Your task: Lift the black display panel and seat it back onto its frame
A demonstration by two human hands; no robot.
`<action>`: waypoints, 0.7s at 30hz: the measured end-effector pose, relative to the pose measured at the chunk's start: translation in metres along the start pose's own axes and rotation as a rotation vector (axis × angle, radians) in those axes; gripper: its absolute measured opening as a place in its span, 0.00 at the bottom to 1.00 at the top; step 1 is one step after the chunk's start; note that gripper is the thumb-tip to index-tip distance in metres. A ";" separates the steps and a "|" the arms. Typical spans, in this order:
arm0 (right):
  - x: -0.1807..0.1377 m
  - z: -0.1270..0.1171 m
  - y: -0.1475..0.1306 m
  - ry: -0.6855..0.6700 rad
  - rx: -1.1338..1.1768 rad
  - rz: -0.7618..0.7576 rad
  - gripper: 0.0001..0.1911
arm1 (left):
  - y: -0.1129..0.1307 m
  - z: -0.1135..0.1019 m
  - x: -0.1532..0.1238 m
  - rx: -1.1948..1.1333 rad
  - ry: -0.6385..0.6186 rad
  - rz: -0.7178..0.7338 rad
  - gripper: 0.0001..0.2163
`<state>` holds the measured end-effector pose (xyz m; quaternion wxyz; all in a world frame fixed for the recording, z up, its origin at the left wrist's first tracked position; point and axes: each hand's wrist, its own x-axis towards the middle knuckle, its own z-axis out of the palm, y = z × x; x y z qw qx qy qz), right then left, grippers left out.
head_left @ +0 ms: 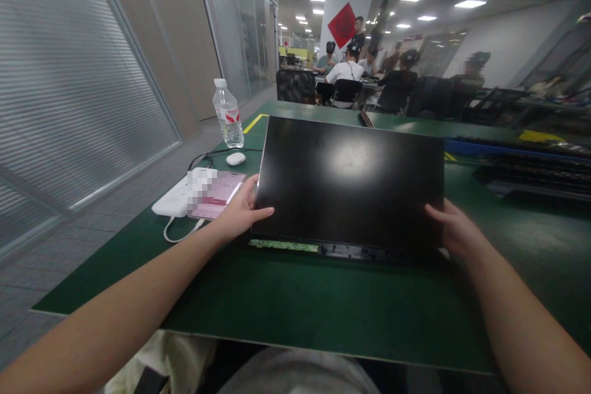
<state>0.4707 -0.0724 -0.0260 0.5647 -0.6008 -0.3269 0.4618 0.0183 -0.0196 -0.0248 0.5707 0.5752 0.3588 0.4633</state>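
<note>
A black display panel [351, 191] is held tilted over the green table, its glossy face toward me and a ceiling light mirrored in it. My left hand [242, 206] grips its left edge, thumb on the front and fingers behind. On the opposite edge my right hand [452, 228] is closed the same way, its fingers mostly hidden at the back. Along the panel's lower edge shows a green circuit board strip [284, 246], with a dark strip [355, 252] to its right. Whether the panel's lower edge touches the table I cannot tell.
Left of the panel lie a phone [221, 194], a white power bank [170, 197] with a cable, and a small white case [236, 159]. A water bottle [228, 117] stands behind them. Dark panels [545, 166] are stacked at the right. Several people sit farther back.
</note>
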 end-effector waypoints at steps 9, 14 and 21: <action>0.002 -0.001 0.000 0.003 -0.007 0.018 0.23 | 0.001 0.000 0.000 0.004 -0.005 -0.039 0.40; 0.001 -0.001 0.001 -0.005 0.006 0.011 0.23 | 0.000 -0.001 0.001 -0.016 0.011 -0.044 0.39; 0.001 0.002 -0.001 0.019 0.003 0.028 0.22 | -0.003 -0.001 0.002 -0.040 0.011 -0.061 0.37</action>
